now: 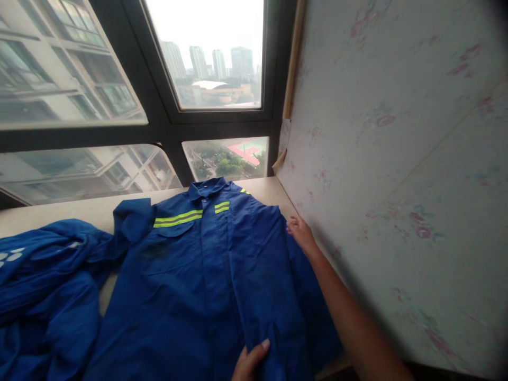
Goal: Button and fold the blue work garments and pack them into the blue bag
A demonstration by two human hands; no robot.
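A blue work jacket (178, 286) lies front up on the pale sill, collar toward the window, with yellow-and-grey reflective strips across its chest. Its sleeve on the right side is folded down over the front. At the bottom edge, my left hand (249, 364) grips this folded sleeve, thumb on top and its other fingers mostly hidden. My right hand (300, 233) is beside the jacket's right shoulder, close to the wall, with its fingers curled in; whether cloth is pinched in them cannot be made out. The other sleeve (133, 219) bends outward at the left.
Another crumpled blue garment (51, 286) with white marks lies at the left, against the jacket. Dark-framed windows (222, 119) stand behind the pale sill (262, 185). A flowered wall (397, 174) rises close on the right, with peeling paper (281, 159) at its corner.
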